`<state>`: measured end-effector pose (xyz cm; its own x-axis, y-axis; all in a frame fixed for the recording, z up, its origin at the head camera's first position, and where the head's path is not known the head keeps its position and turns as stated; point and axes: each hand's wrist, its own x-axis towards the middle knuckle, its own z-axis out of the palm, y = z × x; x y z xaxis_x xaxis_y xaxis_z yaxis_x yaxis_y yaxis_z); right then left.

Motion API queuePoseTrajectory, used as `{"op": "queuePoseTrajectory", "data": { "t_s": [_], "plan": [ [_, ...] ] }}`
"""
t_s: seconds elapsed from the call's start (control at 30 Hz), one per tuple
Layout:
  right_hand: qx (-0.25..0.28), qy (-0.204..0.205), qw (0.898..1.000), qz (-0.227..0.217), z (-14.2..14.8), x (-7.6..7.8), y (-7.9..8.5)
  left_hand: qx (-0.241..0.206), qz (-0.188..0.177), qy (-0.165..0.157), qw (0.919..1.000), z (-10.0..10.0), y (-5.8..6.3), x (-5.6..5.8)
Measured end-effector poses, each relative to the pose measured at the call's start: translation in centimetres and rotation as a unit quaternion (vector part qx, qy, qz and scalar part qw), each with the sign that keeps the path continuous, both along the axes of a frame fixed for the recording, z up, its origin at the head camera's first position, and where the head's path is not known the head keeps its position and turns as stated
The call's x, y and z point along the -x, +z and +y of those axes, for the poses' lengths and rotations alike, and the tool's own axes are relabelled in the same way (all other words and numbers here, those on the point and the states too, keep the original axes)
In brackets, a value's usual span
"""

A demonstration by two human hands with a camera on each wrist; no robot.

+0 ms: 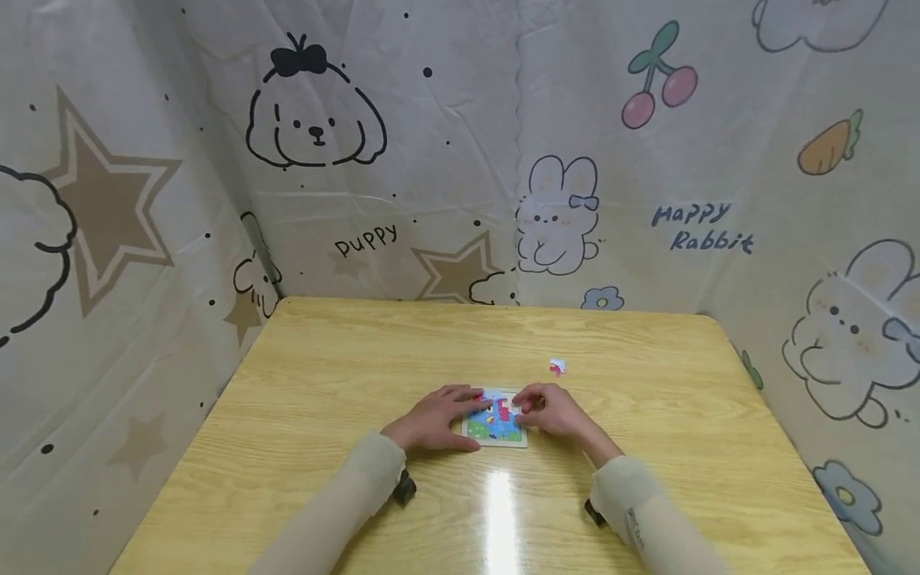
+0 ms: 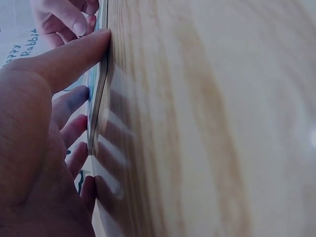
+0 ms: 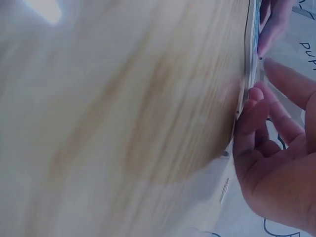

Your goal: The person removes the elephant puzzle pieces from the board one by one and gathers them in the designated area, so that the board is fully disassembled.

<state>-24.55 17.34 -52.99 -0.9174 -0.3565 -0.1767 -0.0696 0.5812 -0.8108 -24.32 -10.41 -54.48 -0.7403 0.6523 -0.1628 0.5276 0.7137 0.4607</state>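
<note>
A small picture jigsaw (image 1: 496, 432) in a pale tray lies on the table, showing blue, green and red patches. My left hand (image 1: 437, 417) rests across its left side with fingers spread; the thumb lies along the near edge. In the left wrist view, the left hand (image 2: 29, 128) has fairly straight fingers touching the board edge (image 2: 97, 108). My right hand (image 1: 552, 411) is at the jigsaw's right side with bent fingers. In the right wrist view, the right hand (image 3: 281, 163) has several curled fingers by the board; whether it pinches a piece is hidden.
A loose jigsaw piece (image 1: 557, 366) lies on the wooden table (image 1: 345, 351) beyond the right hand. Printed curtains (image 1: 446, 120) stand behind the table and along both sides. A bright light reflection shows on the near tabletop.
</note>
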Motion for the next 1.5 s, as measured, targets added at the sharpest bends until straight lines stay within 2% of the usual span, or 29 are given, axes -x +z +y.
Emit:
{"op": "queuePoseTrajectory", "data": {
  "t_s": [0.13,0.4,0.97,1.5],
  "plan": [
    [-0.015,-0.002,1.000,0.003,-0.29,0.05,0.04,0.002,-0.001,0.003,1.0000,-0.05,-0.17,0.18],
    [-0.050,-0.007,0.999,0.010,-0.41,0.54,0.55,0.001,0.001,0.003,1.0000,0.20,0.27,0.59],
    [-0.041,-0.016,0.999,0.016,-0.86,0.53,0.30,-0.005,-0.012,0.008,0.9999,0.10,0.62,0.01],
    [-0.022,-0.014,0.999,0.035,-0.87,0.24,0.02,-0.005,-0.012,0.009,0.9999,0.02,0.25,-0.16]
  ]
}}
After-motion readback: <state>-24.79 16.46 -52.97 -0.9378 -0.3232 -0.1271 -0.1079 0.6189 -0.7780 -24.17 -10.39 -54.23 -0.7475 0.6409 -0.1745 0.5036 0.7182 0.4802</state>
